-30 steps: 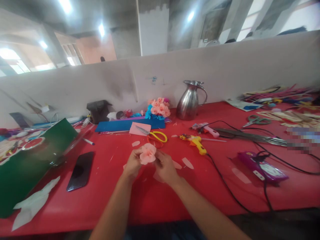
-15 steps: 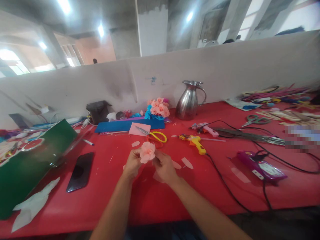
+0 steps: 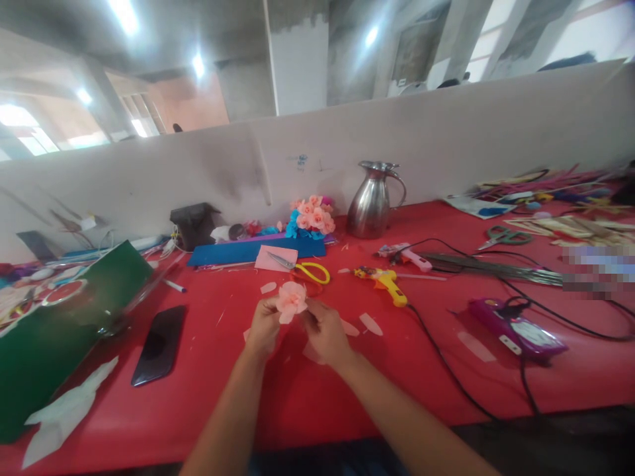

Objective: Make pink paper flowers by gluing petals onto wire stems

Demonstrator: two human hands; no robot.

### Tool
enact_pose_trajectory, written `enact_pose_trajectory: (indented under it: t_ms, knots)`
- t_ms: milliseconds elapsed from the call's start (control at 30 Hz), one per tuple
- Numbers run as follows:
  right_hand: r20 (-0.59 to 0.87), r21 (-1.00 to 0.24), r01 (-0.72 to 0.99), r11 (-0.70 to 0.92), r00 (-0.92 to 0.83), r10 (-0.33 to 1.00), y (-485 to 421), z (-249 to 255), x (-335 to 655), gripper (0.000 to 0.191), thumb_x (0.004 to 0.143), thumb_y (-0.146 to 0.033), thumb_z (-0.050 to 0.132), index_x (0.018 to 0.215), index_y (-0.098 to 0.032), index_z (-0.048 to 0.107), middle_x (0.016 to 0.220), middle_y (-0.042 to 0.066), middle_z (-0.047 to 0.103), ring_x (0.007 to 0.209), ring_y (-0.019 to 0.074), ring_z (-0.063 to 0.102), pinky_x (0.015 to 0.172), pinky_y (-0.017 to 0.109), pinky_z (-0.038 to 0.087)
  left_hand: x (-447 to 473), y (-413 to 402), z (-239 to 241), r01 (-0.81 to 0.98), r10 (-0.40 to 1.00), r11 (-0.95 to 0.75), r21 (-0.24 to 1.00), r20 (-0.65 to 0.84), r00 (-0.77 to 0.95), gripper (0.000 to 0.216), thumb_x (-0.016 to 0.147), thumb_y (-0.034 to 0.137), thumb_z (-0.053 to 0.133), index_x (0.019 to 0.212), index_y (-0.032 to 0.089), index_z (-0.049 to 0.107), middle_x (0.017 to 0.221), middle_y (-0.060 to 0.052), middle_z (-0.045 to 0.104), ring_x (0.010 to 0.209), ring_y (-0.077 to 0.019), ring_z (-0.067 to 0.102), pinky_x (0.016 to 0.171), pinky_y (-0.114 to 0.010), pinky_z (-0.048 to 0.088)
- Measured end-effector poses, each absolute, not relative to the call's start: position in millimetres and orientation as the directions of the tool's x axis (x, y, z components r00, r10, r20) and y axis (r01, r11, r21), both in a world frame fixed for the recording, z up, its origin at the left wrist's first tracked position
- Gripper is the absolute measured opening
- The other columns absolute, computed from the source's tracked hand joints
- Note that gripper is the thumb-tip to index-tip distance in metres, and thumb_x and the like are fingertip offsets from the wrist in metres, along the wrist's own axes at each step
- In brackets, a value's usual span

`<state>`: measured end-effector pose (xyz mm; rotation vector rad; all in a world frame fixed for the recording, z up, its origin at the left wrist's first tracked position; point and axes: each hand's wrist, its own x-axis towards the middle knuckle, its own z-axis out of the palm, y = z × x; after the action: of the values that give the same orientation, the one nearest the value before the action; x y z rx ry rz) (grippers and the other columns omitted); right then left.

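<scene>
**Paper flower held at left; right-hand contact unconfirmed**

Head view: the light-pink ruffled paper flower [image 3: 292, 302] is held above the red-covered table [image 3: 302, 410], between the person's two bare hands; the left hand [image 3: 264, 325] is closed on its left side; the right hand [image 3: 326, 330] has curled fingers at its right side, but whether they grip it cannot be told, the contact being hidden.

Risks, as judged: the petals look thin, so a hard pinch could crease or tear them; an uneven pull between the hands could part the layers; the yellow pistol-shaped glue gun [image 3: 389, 286] lies to the right, nozzle pointing left, and if hot, which does not show, could burn a straying right hand; its thin black cord [image 3: 442, 362] runs toward the near edge beside the right forearm, where a snag could drag the gun; the loose pale-pink petal-shaped paper pieces [image 3: 370, 324] near the right hand could be swept aside by a sleeveless forearm; the steel scissors with yellow handles [image 3: 282, 260] lie beyond the flower, blades over pink paper, and could nick a careless reach.
</scene>
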<state>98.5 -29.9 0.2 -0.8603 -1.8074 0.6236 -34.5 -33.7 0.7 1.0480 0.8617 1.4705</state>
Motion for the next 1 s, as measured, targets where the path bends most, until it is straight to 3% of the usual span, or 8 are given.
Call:
enact_pose_trajectory:
  t_ms: [333, 567, 833, 1000]
  knots:
    - [0.586, -0.731, 0.265, 0.629, -0.229, 0.778, -29.4, 0.6, 99.6, 0.022, 0.080, -0.009, 0.044, 0.085, -0.020, 0.062, 0.080, 0.005, 0.065, 0.076, 0.0188, 0.061, 0.068, 0.029, 0.047, -35.7, -32.8, 0.5, -0.464, 0.993, -0.098, 0.880, 0.119, 0.014, 0.018, 0.054, 0.022, 0.076, 0.072, 0.018, 0.072, 0.076, -0.006, 0.071, 0.081, -0.0205, 0.063, 0.077, -0.031, 0.045]
    - [0.592, -0.706, 0.310, 0.637, -0.237, 0.770, -30.9, 0.2, 99.2, 0.019, 0.081, -0.011, 0.044, 0.081, -0.021, 0.061, 0.077, 0.005, 0.065, 0.068, 0.0179, 0.060, 0.063, 0.027, 0.046, -33.3, -34.7, 3.1, -0.484, 0.994, -0.112, 0.868, 0.107, -0.038, 0.013, 0.051, 0.021, 0.078, 0.059, 0.018, 0.068, 0.061, 0.000, 0.066, 0.062, -0.0122, 0.057, 0.067, -0.026, 0.045]
    - [0.572, -0.708, 0.343, 0.617, -0.234, 0.786, -32.3, 0.9, 98.7, 0.016, 0.086, -0.019, 0.045, 0.085, -0.020, 0.061, 0.078, 0.005, 0.067, 0.070, 0.0180, 0.062, 0.062, 0.026, 0.045, -32.6, -31.2, 0.5, -0.528, 0.996, -0.088, 0.845, 0.088, -0.025, 0.017, 0.056, 0.023, 0.076, 0.071, 0.018, 0.071, 0.072, -0.003, 0.069, 0.073, -0.0156, 0.061, 0.076, -0.028, 0.045]
    - [0.571, -0.709, 0.381, 0.594, -0.185, 0.800, -31.2, 0.5, 98.7, 0.017, 0.086, -0.024, 0.045, 0.081, -0.019, 0.061, 0.074, 0.006, 0.067, 0.067, 0.0178, 0.062, 0.058, 0.025, 0.045, -28.1, -29.5, -1.1, -0.438, 0.989, -0.121, 0.891, 0.073, -0.125, 0.019, 0.059, 0.023, 0.074, 0.077, 0.017, 0.071, 0.078, -0.005, 0.070, 0.076, -0.0154, 0.062, 0.076, -0.027, 0.045]
